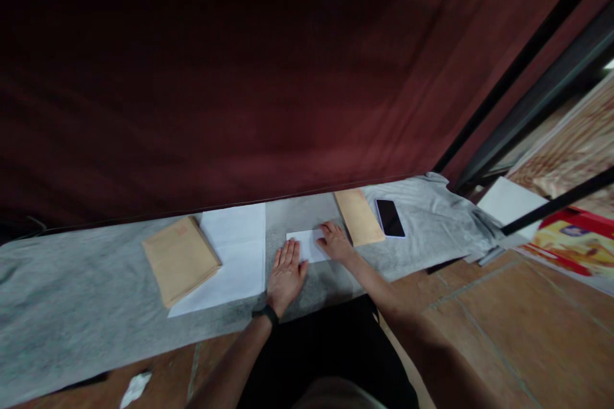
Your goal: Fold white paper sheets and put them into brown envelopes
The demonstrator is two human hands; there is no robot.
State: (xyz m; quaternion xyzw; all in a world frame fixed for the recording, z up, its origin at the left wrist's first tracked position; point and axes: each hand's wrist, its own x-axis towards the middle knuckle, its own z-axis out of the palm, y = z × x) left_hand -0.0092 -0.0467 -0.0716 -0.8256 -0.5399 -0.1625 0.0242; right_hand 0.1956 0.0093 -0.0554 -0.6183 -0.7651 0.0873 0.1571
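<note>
A small folded sheet of white paper [309, 244] lies flat on the grey cloth in front of me. My left hand [285, 273] rests on its left end, fingers stretched out and flat. At the right end, my right hand [336, 243] touches the paper with its fingers bent and slightly apart, gripping nothing that I can see. Just beyond the right hand is a brown envelope [361, 217]. To the left, a stack of brown envelopes [180, 259] sits partly over larger white sheets [240, 255].
A phone [391, 218] lies right of the single envelope on the cloth-covered bench [71, 281]. A dark red curtain [268, 108] hangs behind it. Black metal bars [527, 70] and a red and yellow box [575, 239] stand at right. Crumpled white paper [135, 388] is on the tiled floor.
</note>
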